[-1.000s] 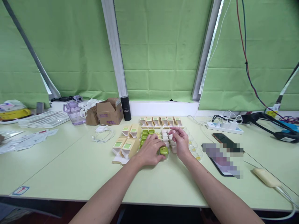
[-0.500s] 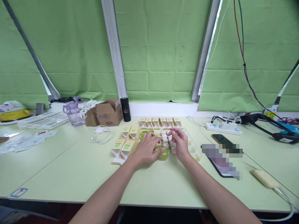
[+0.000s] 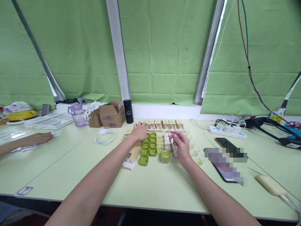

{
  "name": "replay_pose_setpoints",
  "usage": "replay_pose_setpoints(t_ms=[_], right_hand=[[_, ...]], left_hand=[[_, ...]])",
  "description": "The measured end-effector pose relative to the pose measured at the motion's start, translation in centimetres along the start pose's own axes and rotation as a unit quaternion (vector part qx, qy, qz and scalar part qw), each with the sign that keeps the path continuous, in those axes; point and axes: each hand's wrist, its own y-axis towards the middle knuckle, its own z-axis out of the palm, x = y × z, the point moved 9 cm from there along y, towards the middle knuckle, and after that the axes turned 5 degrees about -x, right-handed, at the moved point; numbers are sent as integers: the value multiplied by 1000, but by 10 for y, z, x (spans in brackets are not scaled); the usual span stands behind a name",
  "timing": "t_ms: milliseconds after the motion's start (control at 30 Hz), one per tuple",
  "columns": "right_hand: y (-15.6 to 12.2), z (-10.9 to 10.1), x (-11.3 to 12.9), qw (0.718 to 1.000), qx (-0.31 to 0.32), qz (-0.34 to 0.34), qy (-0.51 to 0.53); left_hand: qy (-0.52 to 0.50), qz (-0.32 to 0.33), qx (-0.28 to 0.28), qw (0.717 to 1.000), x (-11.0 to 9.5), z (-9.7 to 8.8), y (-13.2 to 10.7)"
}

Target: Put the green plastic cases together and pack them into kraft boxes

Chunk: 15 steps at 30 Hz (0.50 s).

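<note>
A square clear-plastic container with a green lid [image 3: 165,156] is set upright on the pale-green tabletop [image 3: 150,188]. The left hand [image 3: 140,130] is positioned beyond and left of the container, back upward, near cream cardboard boxes [image 3: 135,152]; whether anything is grasped cannot be told. The left forearm is extended diagonally forward. The right hand [image 3: 181,145] is held just right of the container, half-open and released, fingers loosely curled. Glossy green square cups [image 3: 144,160] are arranged left of the container.

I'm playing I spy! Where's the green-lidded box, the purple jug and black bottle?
Green-lidded box [image 3: 165,155], head view: its lid.
Purple jug [image 3: 80,117], head view: its side.
Black bottle [image 3: 128,112], head view: its side.
</note>
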Motion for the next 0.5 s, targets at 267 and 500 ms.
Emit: replay_pose_setpoints(t_ms=[267, 500], right_hand=[[1, -2, 0, 1000, 0, 1, -3], [1, -1, 1, 1000, 0, -1, -6]], left_hand=[[2, -23, 69, 997, 14, 38, 37], [-18, -47, 73, 996, 19, 56, 45]])
